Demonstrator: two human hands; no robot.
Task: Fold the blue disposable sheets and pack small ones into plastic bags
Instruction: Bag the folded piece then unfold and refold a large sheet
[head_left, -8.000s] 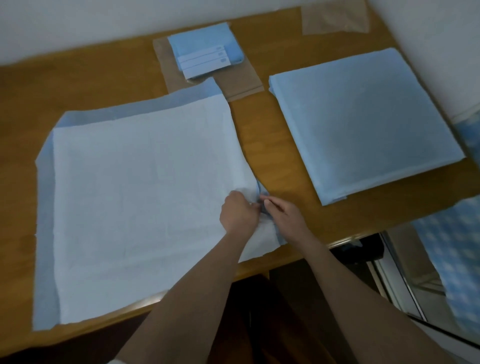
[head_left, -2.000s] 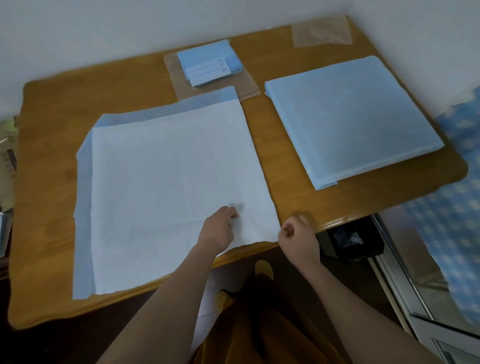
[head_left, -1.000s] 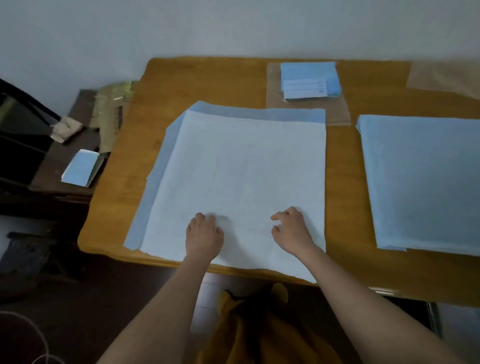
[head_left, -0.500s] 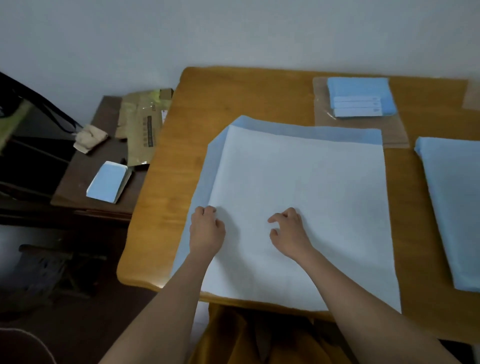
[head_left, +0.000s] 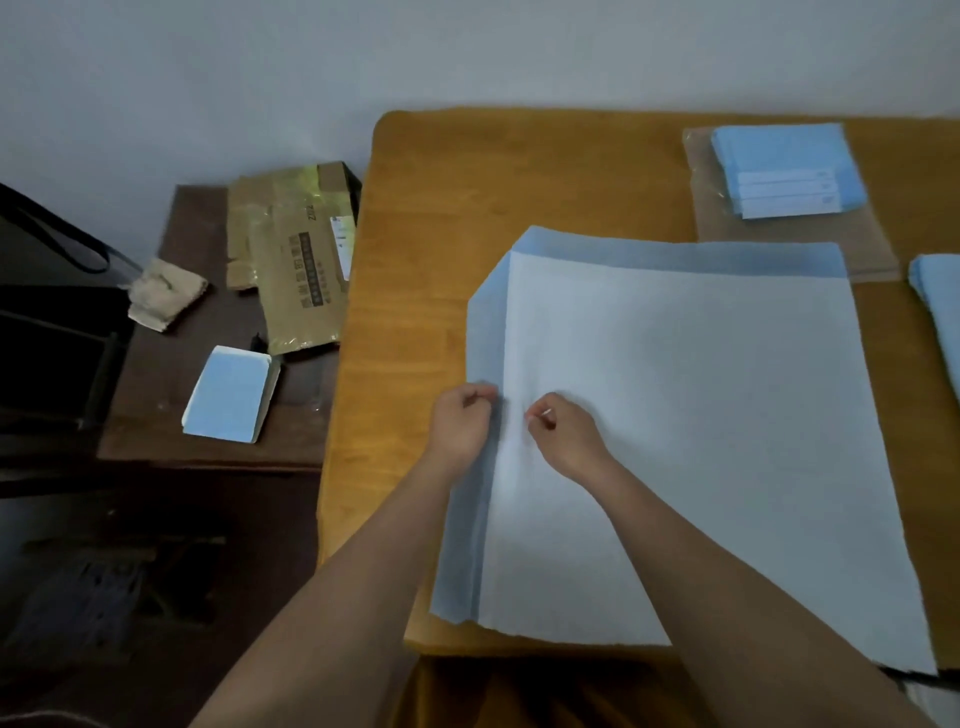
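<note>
Both hands sat on the large sheet near its left edge, close together but not touching. The left hand had its fingers curled at the border where the blue margin meets the paler face, seemingly pinching the sheet there; the right hand lay just beside it with curled fingertips pressed to the pale surface, though I could not tell whether it had gathered any material. The sheet lay flat on the wooden table, pale side up, with a blue strip showing along its far and left edges and one far-left corner cut off diagonally; its near edge overhung the table's front. Beyond its far right corner, a stack of small folded sheets rested on one clear plastic bag, which the big sheet partly overlapped. At the right border, the edge of another blue stack was visible. Left of the table stood a dark side table bearing one flattened cardboard box, one crumpled brown scrap and one small blue packet
</note>
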